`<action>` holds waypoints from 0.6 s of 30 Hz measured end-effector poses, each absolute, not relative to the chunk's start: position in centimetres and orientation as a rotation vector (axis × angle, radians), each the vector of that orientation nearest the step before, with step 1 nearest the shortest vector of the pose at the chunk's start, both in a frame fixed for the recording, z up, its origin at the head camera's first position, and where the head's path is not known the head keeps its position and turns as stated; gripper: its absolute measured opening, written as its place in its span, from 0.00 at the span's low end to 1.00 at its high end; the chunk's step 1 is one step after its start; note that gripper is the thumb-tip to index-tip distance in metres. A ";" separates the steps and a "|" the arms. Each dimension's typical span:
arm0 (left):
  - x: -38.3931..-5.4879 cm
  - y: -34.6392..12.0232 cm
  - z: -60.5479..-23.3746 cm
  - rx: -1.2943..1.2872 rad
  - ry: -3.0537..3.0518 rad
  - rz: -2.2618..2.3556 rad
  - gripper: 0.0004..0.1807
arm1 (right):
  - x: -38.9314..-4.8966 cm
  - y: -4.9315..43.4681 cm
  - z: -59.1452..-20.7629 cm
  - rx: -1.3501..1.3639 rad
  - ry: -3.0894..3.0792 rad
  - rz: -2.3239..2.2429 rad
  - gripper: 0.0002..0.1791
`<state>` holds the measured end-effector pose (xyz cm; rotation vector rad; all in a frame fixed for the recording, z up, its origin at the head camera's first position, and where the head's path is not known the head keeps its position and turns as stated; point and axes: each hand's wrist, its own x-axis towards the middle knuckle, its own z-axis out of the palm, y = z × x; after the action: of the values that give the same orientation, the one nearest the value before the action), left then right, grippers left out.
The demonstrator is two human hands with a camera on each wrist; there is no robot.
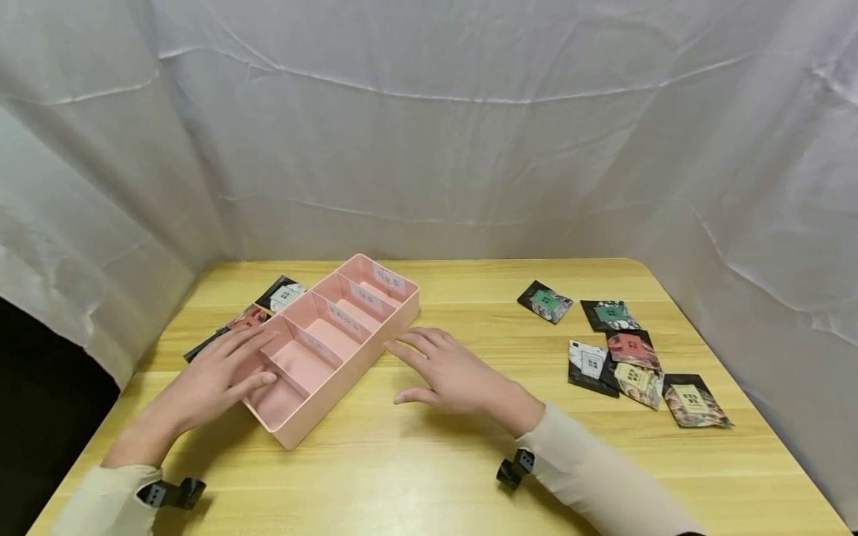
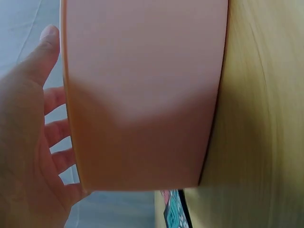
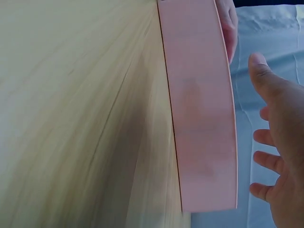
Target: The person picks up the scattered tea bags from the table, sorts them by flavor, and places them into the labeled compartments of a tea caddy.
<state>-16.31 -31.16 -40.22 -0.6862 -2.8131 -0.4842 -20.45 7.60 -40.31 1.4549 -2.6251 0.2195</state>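
Note:
A pink divided box (image 1: pixel 335 387) lies slanted on the table, its compartments bare inside and several bearing white handwritten labels (image 1: pixel 389 278). Over the near left part of the box is my left hand (image 1: pixel 217 376), fingers loosely extended across the left rim and thumb above the nearest compartment. Whether it touches the rim I cannot tell. Beside the box's right long wall hovers my right hand (image 1: pixel 445 372), fingers spread and holding nothing. The right wrist view shows a gap between this hand (image 3: pixel 280 137) and the box wall (image 3: pixel 202 114).
Left of the box lie a white-labelled sachet (image 1: pixel 284 295) and a red-labelled sachet (image 1: pixel 249 318), partly hidden. Toward the right are several black sachets, among them green (image 1: pixel 544 301), white (image 1: pixel 590 365), red (image 1: pixel 632 348) and yellow (image 1: pixel 693 402) ones, some overlapping. Grey cloth (image 1: pixel 429 149) surrounds the table.

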 end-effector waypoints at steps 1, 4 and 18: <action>-16.4 -31.4 -40.3 -0.685 -2.813 -0.482 0.35 | -20.6 7.2 -40.4 1.464 -2.606 0.214 0.44; -16.6 -31.9 -40.2 -0.681 -2.825 -0.489 0.35 | -20.9 6.1 -40.5 1.491 -2.556 0.206 0.45; -17.0 -33.4 -41.1 -0.626 -2.913 -0.543 0.36 | -21.7 3.1 -41.8 1.467 -2.674 0.096 0.46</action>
<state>-17.04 -33.41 -41.06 -0.6260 -2.9132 -0.5427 -21.74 3.11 -41.83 1.4669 -2.6741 0.0964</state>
